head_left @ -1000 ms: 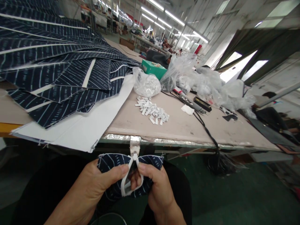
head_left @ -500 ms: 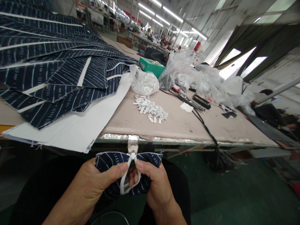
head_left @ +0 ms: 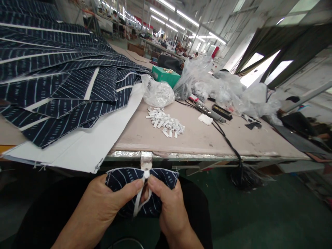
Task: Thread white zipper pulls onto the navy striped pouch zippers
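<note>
Pinching navy, pale-striped fabric [head_left: 118, 178] just below a silvery metal bracket [head_left: 146, 159], the left hand [head_left: 97, 204] and right hand [head_left: 173, 209] hold its narrow white tape [head_left: 137, 204], seemingly joined above, unclosed beneath.

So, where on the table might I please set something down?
Bare patches lie between the white zipper sliders and the black cable, and right of it, near the front edge. Striped fabric panels crowd the left; plastic bags, the back.

1. Six o'clock: the person's hands [head_left: 102, 200] partly hide the striped piece [head_left: 117, 178].
2. Ten o'clock: the left edge cuts the fabric stack [head_left: 57, 60].
3. Eleven o'clock: a distant person [head_left: 115, 19], blurred.
4. One o'clock: plastic bags [head_left: 191, 71], contents unclear.
</note>
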Demonstrator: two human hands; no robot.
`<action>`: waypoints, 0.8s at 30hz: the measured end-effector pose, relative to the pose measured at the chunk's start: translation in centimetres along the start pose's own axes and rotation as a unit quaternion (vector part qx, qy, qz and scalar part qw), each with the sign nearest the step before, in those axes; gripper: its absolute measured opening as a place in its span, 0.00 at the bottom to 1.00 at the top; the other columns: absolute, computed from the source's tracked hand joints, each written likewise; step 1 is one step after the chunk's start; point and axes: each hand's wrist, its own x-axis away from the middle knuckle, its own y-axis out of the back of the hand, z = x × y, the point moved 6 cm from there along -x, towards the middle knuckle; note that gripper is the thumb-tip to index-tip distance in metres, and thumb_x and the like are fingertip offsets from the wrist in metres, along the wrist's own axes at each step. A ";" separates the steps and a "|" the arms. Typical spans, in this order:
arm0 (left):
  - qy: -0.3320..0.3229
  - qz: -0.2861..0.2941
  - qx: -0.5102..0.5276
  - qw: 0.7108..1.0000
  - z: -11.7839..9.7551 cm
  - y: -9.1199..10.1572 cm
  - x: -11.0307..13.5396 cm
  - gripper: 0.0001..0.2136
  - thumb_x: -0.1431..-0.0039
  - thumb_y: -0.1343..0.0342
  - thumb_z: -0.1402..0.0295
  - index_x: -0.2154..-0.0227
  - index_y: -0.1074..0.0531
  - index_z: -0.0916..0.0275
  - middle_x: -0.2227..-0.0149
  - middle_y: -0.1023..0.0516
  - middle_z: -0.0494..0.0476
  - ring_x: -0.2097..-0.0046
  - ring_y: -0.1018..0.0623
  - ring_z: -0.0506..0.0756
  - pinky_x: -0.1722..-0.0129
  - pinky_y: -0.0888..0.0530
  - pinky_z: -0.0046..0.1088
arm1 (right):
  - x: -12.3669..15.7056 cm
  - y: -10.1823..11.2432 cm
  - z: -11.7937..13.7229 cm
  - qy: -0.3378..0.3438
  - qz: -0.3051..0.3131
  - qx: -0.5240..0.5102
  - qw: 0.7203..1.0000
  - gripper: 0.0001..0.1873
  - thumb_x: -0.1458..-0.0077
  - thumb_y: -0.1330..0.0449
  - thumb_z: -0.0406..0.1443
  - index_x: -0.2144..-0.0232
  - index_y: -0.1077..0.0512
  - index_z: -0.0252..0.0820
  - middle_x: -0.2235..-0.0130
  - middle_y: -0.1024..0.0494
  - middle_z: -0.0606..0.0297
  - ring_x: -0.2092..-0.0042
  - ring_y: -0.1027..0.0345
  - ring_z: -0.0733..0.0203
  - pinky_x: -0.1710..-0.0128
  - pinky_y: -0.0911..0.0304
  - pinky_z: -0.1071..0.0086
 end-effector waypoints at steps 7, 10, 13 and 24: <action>-0.011 -0.002 0.043 0.999 -0.4 -0.4 -0.4 0.19 0.59 0.22 0.49 0.75 0.17 0.60 0.75 0.13 0.53 0.73 0.18 0.58 0.70 0.19 0.30 | -0.6 0.0 0.3 0.025 0.008 0.032 0.999 0.16 0.53 0.23 0.44 0.76 0.19 0.38 0.78 0.21 0.67 0.76 0.32 0.65 0.73 0.32 0.72; 0.020 0.030 0.048 0.998 0.7 0.1 -0.4 0.20 0.56 0.24 0.47 0.71 0.15 0.60 0.74 0.13 0.54 0.71 0.15 0.60 0.70 0.18 0.30 | -0.2 0.7 1.1 0.036 0.012 0.095 0.995 0.17 0.51 0.23 0.46 0.71 0.17 0.38 0.73 0.18 0.66 0.72 0.28 0.63 0.68 0.29 0.70; 0.021 0.069 0.025 0.997 2.0 0.9 -0.1 0.20 0.52 0.25 0.47 0.66 0.13 0.58 0.71 0.11 0.55 0.62 0.12 0.65 0.65 0.15 0.32 | 0.7 1.7 1.8 0.069 0.022 0.181 0.981 0.18 0.48 0.25 0.47 0.63 0.16 0.39 0.66 0.15 0.64 0.65 0.24 0.59 0.61 0.28 0.70; -0.009 0.008 0.013 1.000 0.6 0.3 0.7 0.25 0.52 0.30 0.41 0.63 0.15 0.58 0.71 0.11 0.55 0.66 0.13 0.67 0.68 0.15 0.36 | 0.5 0.2 4.7 0.155 -0.009 0.291 0.944 0.13 0.41 0.34 0.43 0.60 0.17 0.40 0.63 0.13 0.63 0.62 0.23 0.54 0.59 0.28 0.65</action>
